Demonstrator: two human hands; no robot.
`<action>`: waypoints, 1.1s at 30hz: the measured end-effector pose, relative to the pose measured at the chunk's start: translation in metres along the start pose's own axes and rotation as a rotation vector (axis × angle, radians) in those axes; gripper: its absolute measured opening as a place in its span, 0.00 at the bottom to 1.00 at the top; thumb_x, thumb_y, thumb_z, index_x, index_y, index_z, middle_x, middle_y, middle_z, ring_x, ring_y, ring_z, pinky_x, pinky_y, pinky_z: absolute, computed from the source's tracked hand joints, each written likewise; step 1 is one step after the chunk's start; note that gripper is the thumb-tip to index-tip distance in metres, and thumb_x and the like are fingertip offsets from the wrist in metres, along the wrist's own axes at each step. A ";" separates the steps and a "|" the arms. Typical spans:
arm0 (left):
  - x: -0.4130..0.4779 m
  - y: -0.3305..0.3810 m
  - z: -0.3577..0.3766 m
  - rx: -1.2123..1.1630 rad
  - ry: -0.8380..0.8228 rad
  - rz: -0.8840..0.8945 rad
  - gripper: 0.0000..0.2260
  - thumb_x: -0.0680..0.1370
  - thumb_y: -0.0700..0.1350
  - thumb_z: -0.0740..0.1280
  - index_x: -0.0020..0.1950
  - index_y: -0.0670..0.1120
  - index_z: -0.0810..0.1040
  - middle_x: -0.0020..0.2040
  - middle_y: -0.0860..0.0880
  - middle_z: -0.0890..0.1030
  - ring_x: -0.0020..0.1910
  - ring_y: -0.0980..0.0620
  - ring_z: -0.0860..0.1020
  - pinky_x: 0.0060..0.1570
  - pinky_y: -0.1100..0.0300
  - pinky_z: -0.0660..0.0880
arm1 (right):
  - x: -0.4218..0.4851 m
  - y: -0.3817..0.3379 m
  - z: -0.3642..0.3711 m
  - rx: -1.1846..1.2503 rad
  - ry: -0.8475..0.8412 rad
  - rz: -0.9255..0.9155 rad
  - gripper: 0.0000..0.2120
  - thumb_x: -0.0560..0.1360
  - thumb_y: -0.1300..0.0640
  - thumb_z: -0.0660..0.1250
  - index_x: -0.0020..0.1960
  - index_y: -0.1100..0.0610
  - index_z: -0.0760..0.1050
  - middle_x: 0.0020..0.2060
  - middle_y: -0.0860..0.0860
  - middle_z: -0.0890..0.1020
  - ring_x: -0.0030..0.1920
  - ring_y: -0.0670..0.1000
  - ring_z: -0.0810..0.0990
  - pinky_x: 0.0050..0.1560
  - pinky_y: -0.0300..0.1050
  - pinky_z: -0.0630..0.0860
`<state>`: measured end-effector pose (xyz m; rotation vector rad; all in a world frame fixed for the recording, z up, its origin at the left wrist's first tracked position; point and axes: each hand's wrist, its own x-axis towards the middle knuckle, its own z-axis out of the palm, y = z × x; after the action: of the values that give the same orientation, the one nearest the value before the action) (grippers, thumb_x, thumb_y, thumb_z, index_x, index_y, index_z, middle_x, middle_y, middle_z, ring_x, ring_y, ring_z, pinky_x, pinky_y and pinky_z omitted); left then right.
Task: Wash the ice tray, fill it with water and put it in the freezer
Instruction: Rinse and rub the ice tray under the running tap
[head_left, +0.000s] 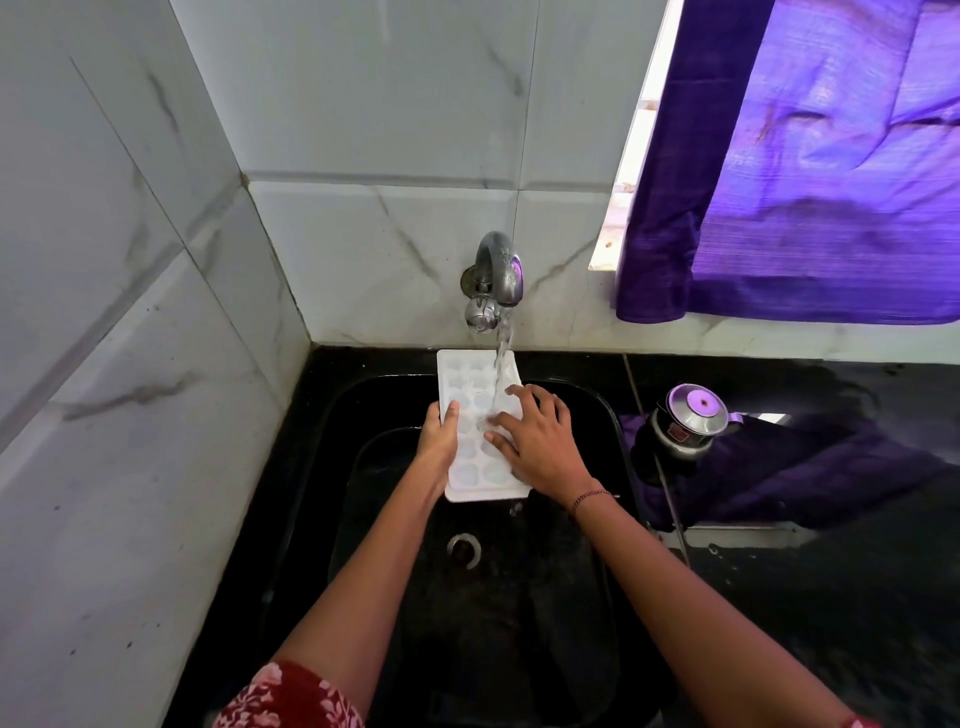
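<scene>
White marble-veined wall tiles form the corner behind a black sink set into a glossy black countertop. A chrome tap projects from the rear wall, and a stream of water falls from its spout.

The white ice tray is held over the sink basin, cavities facing up, with its long axis running away from the person. The left hand grips the tray's left long edge: the thumb lies over the top rim and the remaining fingers wrap underneath, out of sight. The right hand rests flat on the tray's upper face, fingers spread and pressed onto the cavities. It is not closed around anything. The stream lands on the tray just beyond the right hand's fingertips, on the far right portion. Water drips from the near edge of the tray, below both hands.

The drain sits in the basin floor nearer the person than the grip. To the right of the right hand, well apart on the countertop, stands a steel pressure cooker. A purple curtain hangs above it. A thread bracelet circles the right wrist. A red floral sleeve shows at the lower frame edge.
</scene>
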<state>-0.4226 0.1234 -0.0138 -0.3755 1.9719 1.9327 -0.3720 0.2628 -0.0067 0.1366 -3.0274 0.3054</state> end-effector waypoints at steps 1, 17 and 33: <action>0.000 0.001 0.000 0.002 -0.002 -0.001 0.17 0.83 0.50 0.54 0.69 0.45 0.65 0.60 0.44 0.75 0.55 0.44 0.76 0.56 0.48 0.75 | 0.000 0.000 -0.001 0.000 -0.011 -0.001 0.19 0.79 0.41 0.55 0.62 0.46 0.76 0.72 0.52 0.63 0.74 0.57 0.55 0.73 0.60 0.51; 0.000 -0.001 0.004 -0.030 -0.100 -0.024 0.19 0.83 0.53 0.51 0.71 0.47 0.64 0.66 0.43 0.73 0.57 0.47 0.75 0.51 0.55 0.73 | 0.002 0.002 -0.004 0.014 -0.046 0.012 0.37 0.71 0.31 0.38 0.57 0.46 0.79 0.69 0.49 0.66 0.74 0.55 0.56 0.73 0.61 0.49; 0.011 0.004 0.028 -0.011 -0.196 -0.045 0.21 0.83 0.53 0.51 0.74 0.48 0.62 0.69 0.45 0.70 0.66 0.45 0.72 0.63 0.53 0.71 | 0.006 0.010 -0.011 0.009 -0.089 -0.024 0.37 0.70 0.32 0.35 0.60 0.45 0.75 0.72 0.49 0.61 0.75 0.56 0.52 0.74 0.61 0.47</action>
<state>-0.4325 0.1520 -0.0147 -0.2216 1.8132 1.8759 -0.3776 0.2743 0.0031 0.1917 -3.1104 0.3197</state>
